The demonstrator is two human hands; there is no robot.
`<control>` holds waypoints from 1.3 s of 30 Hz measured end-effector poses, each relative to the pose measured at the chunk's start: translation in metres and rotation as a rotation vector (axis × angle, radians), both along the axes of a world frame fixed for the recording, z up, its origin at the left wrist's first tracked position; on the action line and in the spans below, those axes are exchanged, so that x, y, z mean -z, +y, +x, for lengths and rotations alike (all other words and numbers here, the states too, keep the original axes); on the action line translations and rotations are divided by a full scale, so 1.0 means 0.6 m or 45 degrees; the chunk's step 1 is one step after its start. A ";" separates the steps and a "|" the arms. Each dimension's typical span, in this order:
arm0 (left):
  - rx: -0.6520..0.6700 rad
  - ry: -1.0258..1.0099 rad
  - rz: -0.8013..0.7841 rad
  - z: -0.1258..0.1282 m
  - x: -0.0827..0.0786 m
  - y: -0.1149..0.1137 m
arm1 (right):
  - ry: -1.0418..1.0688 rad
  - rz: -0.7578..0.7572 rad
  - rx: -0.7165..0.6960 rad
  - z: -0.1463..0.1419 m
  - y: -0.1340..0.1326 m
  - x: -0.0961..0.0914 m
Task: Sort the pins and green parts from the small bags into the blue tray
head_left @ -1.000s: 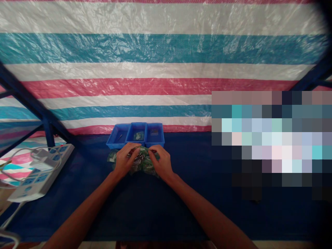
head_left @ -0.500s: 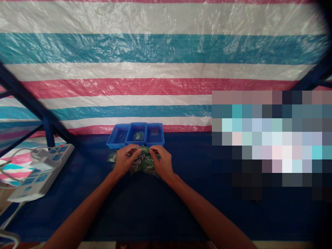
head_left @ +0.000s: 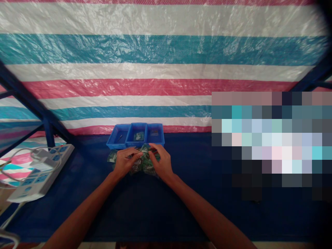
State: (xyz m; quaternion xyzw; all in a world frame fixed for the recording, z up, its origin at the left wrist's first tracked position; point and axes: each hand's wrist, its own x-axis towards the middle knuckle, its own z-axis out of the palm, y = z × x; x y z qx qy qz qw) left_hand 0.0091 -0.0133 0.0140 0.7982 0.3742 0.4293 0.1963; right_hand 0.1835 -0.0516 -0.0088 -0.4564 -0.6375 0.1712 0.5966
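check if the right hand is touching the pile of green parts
Touching. The head view shows the right hand with fingers curled onto the pile of green parts, no gap between them.

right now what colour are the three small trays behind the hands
Blue, all three trays; the head view shows them clearly.

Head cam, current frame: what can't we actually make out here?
Head view only.
Green pile: pieces too small to identify; left hand and right hand cover much of it, grip unclear.
Blue bins: contents too small.
Pixelated block, right side: hides everything behind it.
Power strip: its cable is cut off by the left edge.
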 end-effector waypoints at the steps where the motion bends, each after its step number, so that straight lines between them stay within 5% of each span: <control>1: -0.011 -0.018 -0.005 0.000 -0.001 -0.001 | 0.005 0.002 -0.006 0.000 0.000 0.000; 6: -0.015 -0.183 -0.240 0.001 -0.004 -0.001 | -0.014 0.043 -0.038 0.002 0.000 -0.002; 17: 0.290 -0.663 -0.895 0.011 -0.010 0.012 | -0.087 0.120 -0.105 0.001 0.002 0.002; 25: 0.141 -0.610 -0.758 0.015 -0.004 0.017 | -0.065 0.072 0.066 0.001 -0.002 -0.006; 39: 0.192 -0.363 -0.752 0.014 -0.006 0.004 | -0.079 0.040 -0.009 0.000 -0.006 -0.008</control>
